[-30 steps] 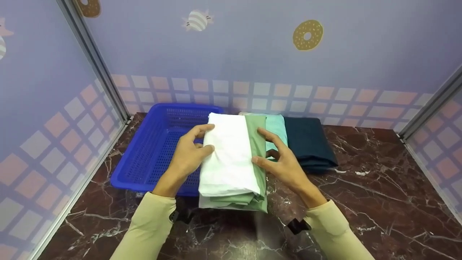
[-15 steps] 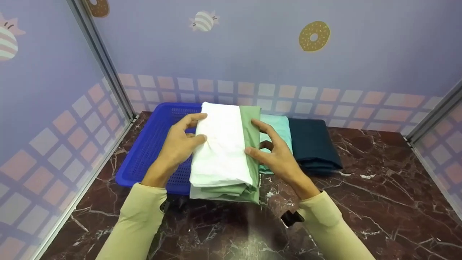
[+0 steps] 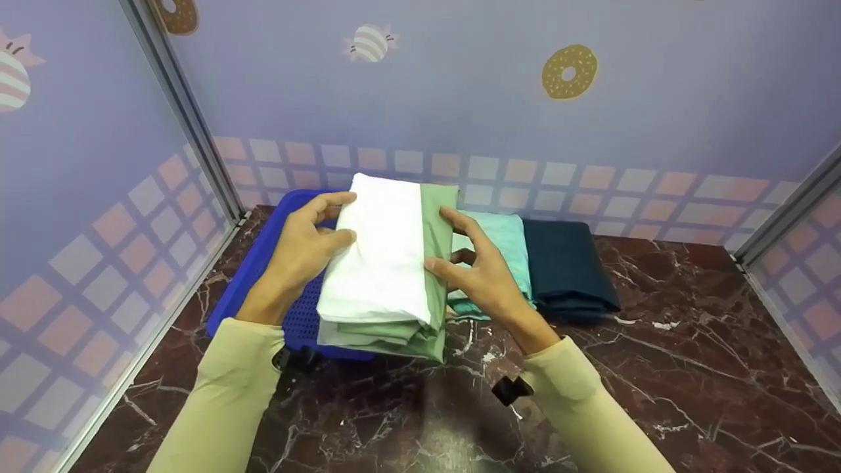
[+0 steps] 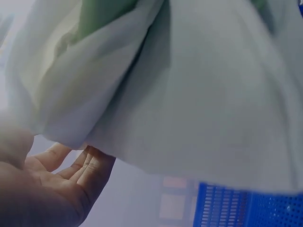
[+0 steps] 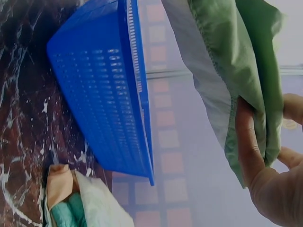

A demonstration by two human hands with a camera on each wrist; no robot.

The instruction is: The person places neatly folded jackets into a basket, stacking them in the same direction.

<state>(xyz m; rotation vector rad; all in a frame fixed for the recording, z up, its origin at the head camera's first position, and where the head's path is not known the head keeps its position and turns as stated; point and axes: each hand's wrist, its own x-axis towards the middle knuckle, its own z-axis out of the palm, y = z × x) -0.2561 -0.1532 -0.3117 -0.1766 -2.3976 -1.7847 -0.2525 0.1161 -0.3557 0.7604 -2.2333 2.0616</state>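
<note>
Between both hands hangs a folded white and green cloth [image 3: 381,256], raised above the blue plastic basket [image 3: 244,279]. My left hand [image 3: 299,246] grips its white left edge, with the thumb and a finger on the upper face and other fingers underneath. The green right edge is pinched by my right hand [image 3: 483,270]. In the right wrist view, fingers lie on both sides of the green folds [image 5: 236,61]. The white underside [image 4: 189,109] droops across the left wrist view. Much of the basket's inside is hidden behind the cloth.
Right of the basket lies a folded turquoise cloth [image 3: 499,246], partly covered by my right hand. A folded dark navy cloth [image 3: 568,266] sits beside it. The dark red marbled tabletop [image 3: 683,328] ends at patterned walls [image 3: 460,85] on the back and both sides.
Both hands have carried the folded cloth leftward and slightly up, from the basket's right side to over the basket. More of the turquoise cloth now shows. The view shifted slightly.
</note>
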